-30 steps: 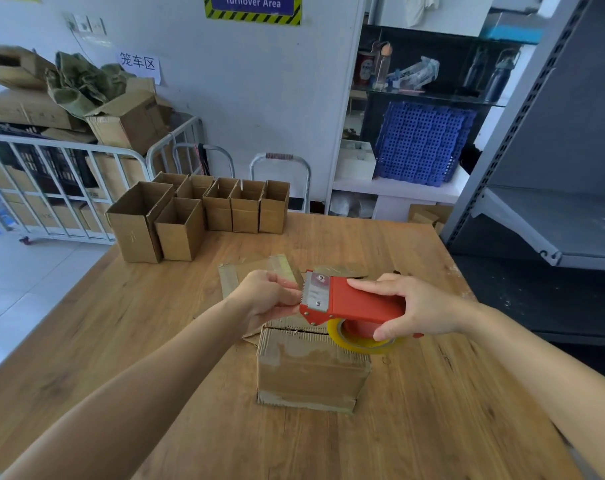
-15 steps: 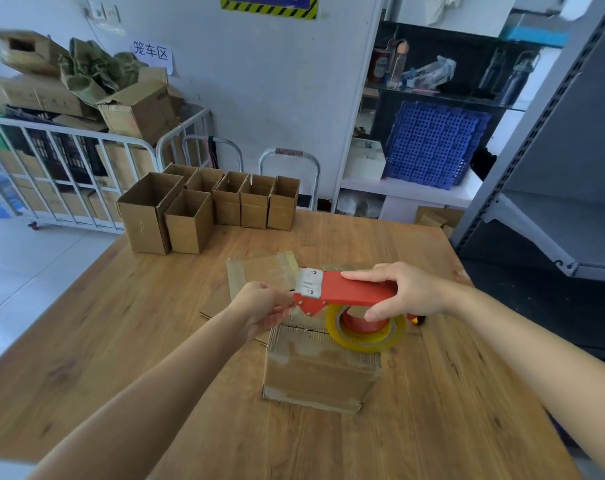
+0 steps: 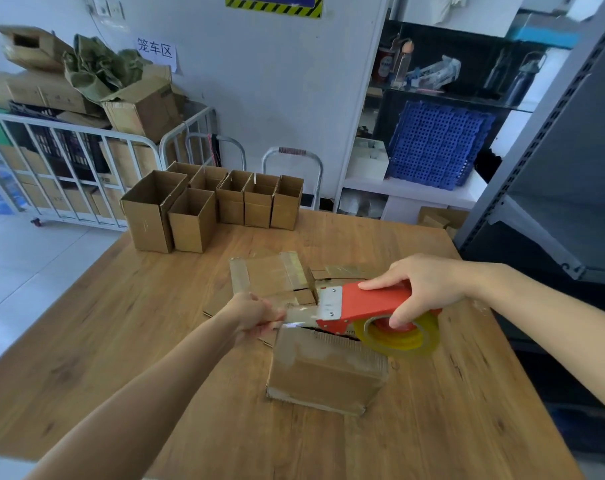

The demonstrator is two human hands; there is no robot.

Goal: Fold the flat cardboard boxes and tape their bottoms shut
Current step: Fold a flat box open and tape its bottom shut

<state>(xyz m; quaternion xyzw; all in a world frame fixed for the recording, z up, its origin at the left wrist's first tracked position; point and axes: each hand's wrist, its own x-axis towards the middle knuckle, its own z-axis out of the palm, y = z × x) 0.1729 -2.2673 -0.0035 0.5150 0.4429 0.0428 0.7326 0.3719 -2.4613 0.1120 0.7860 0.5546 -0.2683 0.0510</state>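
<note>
Table: I see a wooden table (image 3: 121, 323) that fills most of my view. Its near edge is cut off at the bottom of the frame.
Standing boxes: a group of folded boxes (image 3: 193, 220) stands at the far-left part of the table, openings up. The back ones cover each other, so I cannot count them surely.
Box in work: one cardboard box (image 3: 325, 372) stands near the middle of the table with its closed flaps up. Its far top edge is hidden behind the tool.
Flat cardboard: some flat cardboard pieces (image 3: 270, 275) with old tape on them lie just beyond the middle of the table. My hands cover part of them.
Left hand: the bare arm comes in from the near-left corner of the table, almost straight. The left hand (image 3: 256, 313) shows me its back, and its curled fingers pinch the free end of the tape. The fingertips are mostly hidden.
Right hand: the arm enters over the right edge of the table. The right hand (image 3: 425, 285) is wrapped around the handle of the tool, with one finger along the top and one reaching down to the red hub.
Tape dispenser: the red tape dispenser (image 3: 363, 301) is held in the air above the middle of the table, its metal toothed end toward the left.
Tape roll: the yellowish tape roll (image 3: 401, 336) hangs under the handle. I cannot tell if it touches the box.
Tape strip: a short clear tape strip (image 3: 301, 315) is stretched between the toothed end and my left fingers. It is see-through and hard to make out.
</note>
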